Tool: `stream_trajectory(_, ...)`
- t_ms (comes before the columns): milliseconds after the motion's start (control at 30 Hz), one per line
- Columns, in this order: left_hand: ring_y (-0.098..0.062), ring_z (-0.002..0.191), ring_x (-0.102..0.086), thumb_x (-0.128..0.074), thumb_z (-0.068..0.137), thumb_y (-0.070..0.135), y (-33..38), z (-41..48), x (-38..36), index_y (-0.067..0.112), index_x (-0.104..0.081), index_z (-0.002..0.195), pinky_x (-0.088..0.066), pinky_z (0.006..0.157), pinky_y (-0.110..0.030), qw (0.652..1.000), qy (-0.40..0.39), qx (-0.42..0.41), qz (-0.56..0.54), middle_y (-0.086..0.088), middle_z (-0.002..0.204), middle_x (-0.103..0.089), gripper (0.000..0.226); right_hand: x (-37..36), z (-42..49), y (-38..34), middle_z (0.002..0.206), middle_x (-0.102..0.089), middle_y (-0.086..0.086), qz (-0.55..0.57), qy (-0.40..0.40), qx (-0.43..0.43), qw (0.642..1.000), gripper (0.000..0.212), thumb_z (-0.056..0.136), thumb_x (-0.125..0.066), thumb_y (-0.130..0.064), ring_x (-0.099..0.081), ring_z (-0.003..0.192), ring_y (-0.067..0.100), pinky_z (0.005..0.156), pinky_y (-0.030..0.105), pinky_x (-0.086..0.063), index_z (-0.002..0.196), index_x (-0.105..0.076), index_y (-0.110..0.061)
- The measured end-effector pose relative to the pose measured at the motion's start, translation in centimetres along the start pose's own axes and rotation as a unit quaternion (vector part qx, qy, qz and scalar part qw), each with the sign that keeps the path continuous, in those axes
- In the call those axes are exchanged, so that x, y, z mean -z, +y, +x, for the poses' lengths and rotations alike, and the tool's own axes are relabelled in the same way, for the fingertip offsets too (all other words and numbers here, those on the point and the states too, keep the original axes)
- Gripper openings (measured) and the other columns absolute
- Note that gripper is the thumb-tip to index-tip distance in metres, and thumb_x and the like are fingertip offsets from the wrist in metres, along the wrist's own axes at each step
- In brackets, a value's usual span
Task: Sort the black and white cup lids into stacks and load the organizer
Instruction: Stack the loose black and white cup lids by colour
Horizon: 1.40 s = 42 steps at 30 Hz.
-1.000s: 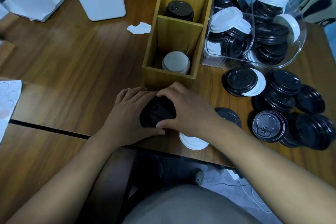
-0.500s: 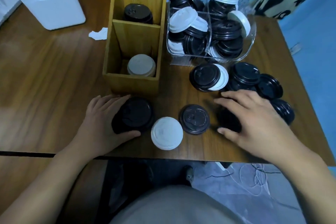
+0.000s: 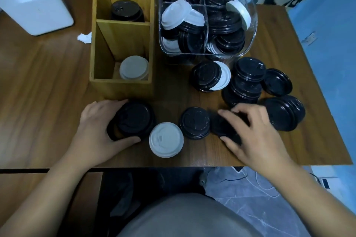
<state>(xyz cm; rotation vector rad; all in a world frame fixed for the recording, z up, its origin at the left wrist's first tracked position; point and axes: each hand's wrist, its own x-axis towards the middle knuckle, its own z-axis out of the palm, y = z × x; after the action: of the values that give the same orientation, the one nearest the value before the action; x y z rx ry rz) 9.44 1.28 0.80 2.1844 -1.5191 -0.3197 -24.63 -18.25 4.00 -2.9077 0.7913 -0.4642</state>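
Cup lids [image 3: 246, 82] are mostly unsorted: the organizer [image 3: 123, 87] holds a few black and white ones, and many fill the clear bin [image 3: 200, 55] and the bench [image 3: 48, 82]. Your left hand [image 3: 96, 127] cups a black stack [image 3: 134, 119]; your right hand [image 3: 256, 132] curls over a loose black lid [image 3: 224, 127].

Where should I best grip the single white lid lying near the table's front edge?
Grip its rim from above, thumb on the near edge, fingers on the far edge: the white lid lies flat, with the black stack and a black lid crowding its sides.
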Motion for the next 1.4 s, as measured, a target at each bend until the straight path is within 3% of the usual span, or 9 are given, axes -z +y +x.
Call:
stream_trajectory(100,-0.021,0.131,-0.049,-0.068,0.065,0.078,0.1,-0.1,-0.1,0.029,-0.051,0.144,-0.03,0.113,-0.058,1.0,0.008,-0.003,-0.009,0.011,0.132,-0.056,0.094,-1.9,-2.0,0.0,0.124,-0.044,0.014,0.03,0.062,0.002,0.998,0.049,0.084,-0.08,-0.013,-0.05,0.123,0.038,0.088,0.044,-0.054,0.126,-0.056,-0.014)
stream_trajectory(200,-0.024,0.131,-0.05,-0.068,0.066,0.077,0.1,-0.1,-0.2,0.026,-0.053,0.143,-0.032,0.112,-0.06,1.0,0.015,-0.01,-0.009,0.008,0.132,-0.058,0.094,-2.0,-3.4,0.4,0.125,-0.043,0.015,0.081,0.089,0.021,0.992,0.04,0.086,-0.079,-0.011,-0.049,0.13,0.04,0.104,0.043,-0.047,0.116,-0.052,-0.012)
stream_trajectory(333,-0.025,0.131,-0.05,-0.067,0.066,0.076,0.2,0.0,-0.2,0.025,-0.054,0.142,-0.032,0.111,-0.061,1.0,0.019,-0.009,-0.01,0.005,0.132,-0.059,0.093,-1.4,-5.0,0.4,0.129,-0.046,0.013,0.135,0.051,0.033,0.989,0.039,0.086,-0.076,-0.03,-0.047,0.136,0.037,0.112,0.038,-0.04,0.112,-0.052,-0.012)
stream_trajectory(500,-0.027,0.131,-0.051,-0.067,0.066,0.076,0.1,0.0,-0.3,0.026,-0.053,0.142,-0.032,0.111,-0.062,1.0,0.019,-0.011,-0.011,0.003,0.132,-0.06,0.093,-1.3,-5.8,0.7,0.126,-0.06,0.007,0.151,-0.02,0.015,0.988,0.028,0.092,-0.07,-0.034,-0.047,0.139,0.029,0.104,0.045,-0.048,0.099,-0.071,-0.007)
stream_trajectory(633,-0.026,0.131,-0.051,-0.067,0.066,0.077,0.2,-0.1,-0.2,0.026,-0.054,0.142,-0.032,0.111,-0.062,1.0,0.021,-0.011,-0.017,0.004,0.132,-0.059,0.092,-0.2,-4.4,0.7,0.135,-0.054,0.008,0.191,0.017,-0.055,0.98,0.043,0.087,-0.072,-0.037,-0.049,0.133,0.026,0.111,0.037,-0.039,0.115,-0.066,-0.006)
stream_trajectory(833,-0.025,0.132,-0.05,-0.067,0.066,0.077,0.1,-0.1,-0.2,0.027,-0.053,0.142,-0.03,0.113,-0.061,1.0,0.021,-0.009,-0.017,0.005,0.133,-0.059,0.092,-0.3,-1.8,0.1,0.13,-0.055,-0.008,0.108,-0.082,-0.141,0.981,0.079,0.077,-0.067,-0.075,-0.047,0.118,0.013,0.099,0.028,-0.041,0.133,-0.056,-0.02)
stream_trajectory(1000,-0.023,0.133,-0.049,-0.068,0.065,0.078,0.0,-0.1,-0.2,0.029,-0.052,0.143,-0.031,0.113,-0.06,1.0,0.018,-0.005,-0.018,0.008,0.134,-0.058,0.093,0.0,-1.6,0.2,0.136,-0.047,-0.019,0.165,-0.115,-0.131,0.971,0.075,0.078,-0.078,-0.042,-0.037,0.132,0.001,0.112,0.025,-0.035,0.144,-0.046,-0.027)
stream_trajectory(1200,-0.021,0.133,-0.048,-0.067,0.065,0.08,0.1,0.0,-0.1,0.03,-0.051,0.143,-0.028,0.115,-0.057,1.0,0.014,0.001,-0.013,0.009,0.134,-0.057,0.094,0.6,-0.2,0.1,0.128,-0.059,-0.017,0.212,-0.049,-0.143,0.966,0.065,0.076,-0.081,-0.044,-0.052,0.124,0.003,0.108,0.021,-0.04,0.133,-0.058,-0.024)
stream_trajectory(1400,-0.019,0.133,-0.048,-0.067,0.065,0.082,0.2,0.0,0.2,0.03,-0.051,0.144,-0.028,0.115,-0.057,1.0,0.004,0.004,0.0,0.009,0.134,-0.058,0.096,0.6,5.0,-1.7,0.14,-0.058,-0.008,0.231,-0.109,0.026,0.967,0.064,0.078,-0.082,-0.043,-0.051,0.133,0.011,0.114,0.031,-0.039,0.134,-0.063,-0.018)
